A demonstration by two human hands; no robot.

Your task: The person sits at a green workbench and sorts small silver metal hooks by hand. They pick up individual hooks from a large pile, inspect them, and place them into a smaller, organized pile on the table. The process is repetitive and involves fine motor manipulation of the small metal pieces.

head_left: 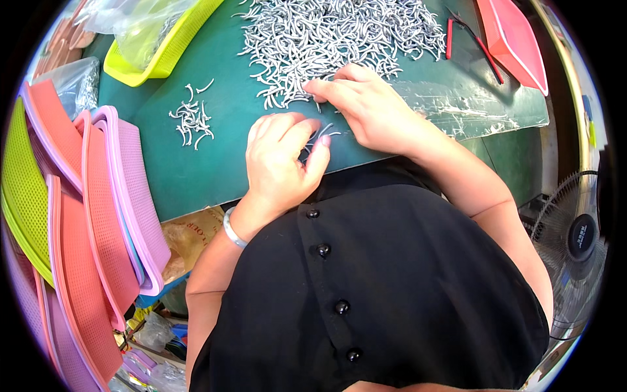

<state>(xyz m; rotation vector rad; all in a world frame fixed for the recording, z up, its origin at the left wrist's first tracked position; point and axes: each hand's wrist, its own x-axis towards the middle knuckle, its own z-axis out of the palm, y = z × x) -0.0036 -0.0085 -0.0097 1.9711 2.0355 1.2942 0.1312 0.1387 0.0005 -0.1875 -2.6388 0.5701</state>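
A wide pile of small, curved silver-grey pieces (326, 39) covers the far middle of the green table. My right hand (369, 108) reaches to the pile's near edge, with thumb and index finger pinched together at a piece there. Closer to the table's front edge, my left hand (281, 153) is curled around a few curved grey pieces (324, 132), which poke out beside its thumb. Part of what it holds is hidden by the fingers. Left of my hands lies a smaller heap of similar pieces (191, 121).
Red-handled pliers (483, 52) lie at the right, beside a pink tray (513, 42). A lime-green basket (157, 55) with plastic bags stands at the far left. Stacked pink, purple and green baskets (108, 215) crowd the table's left side. A fan (578, 235) is at the right.
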